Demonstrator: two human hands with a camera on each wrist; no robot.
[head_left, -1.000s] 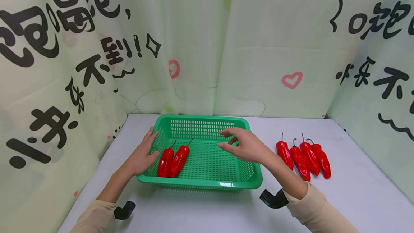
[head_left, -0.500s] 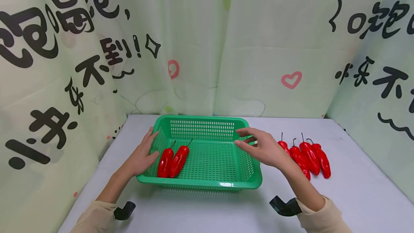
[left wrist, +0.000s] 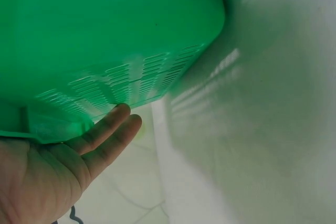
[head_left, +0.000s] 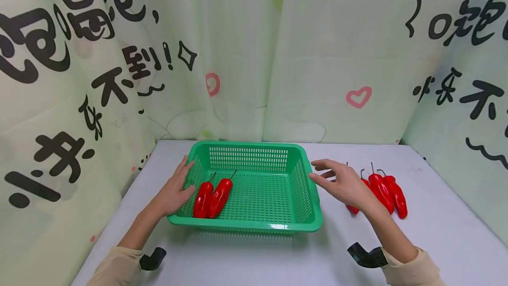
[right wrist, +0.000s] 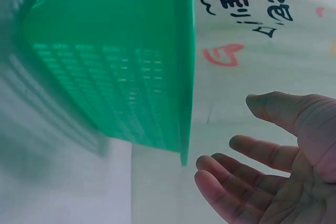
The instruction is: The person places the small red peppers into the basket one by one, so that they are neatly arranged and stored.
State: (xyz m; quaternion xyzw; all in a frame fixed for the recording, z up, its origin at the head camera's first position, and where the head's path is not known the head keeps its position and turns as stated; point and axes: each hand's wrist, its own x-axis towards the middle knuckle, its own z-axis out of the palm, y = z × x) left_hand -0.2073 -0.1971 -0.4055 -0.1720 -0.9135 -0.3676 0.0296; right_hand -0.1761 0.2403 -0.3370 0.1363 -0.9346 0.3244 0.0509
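Two glossy red chili peppers (head_left: 203, 199) with thin dark stems lie in the left part of a green plastic basket (head_left: 254, 225). My left hand (head_left: 176, 192) rests at the basket's left rim, its fingers fairly straight. In the left wrist view those fingers (left wrist: 113, 137) touch the basket's outside; the thumb is hidden there. Just beyond the right rim, my right hand (head_left: 343, 183) hangs in the air with nothing in it, thumb and fingers apart. Behind and to its right lies a group of several red chili peppers (head_left: 396, 197), partly covered by that hand and forearm.
The basket stands on a white table (head_left: 246, 259). A pale green curtain (head_left: 317, 56) with black lettering and hearts encloses the back and both sides. A black strap-like piece (head_left: 367, 256) sits at the right wrist, and a similar one (head_left: 152, 259) at the left.
My right hand has moved right, from over the inside of the basket to just past its right rim, and now covers part of the pepper group. The left hand and basket have stayed put.
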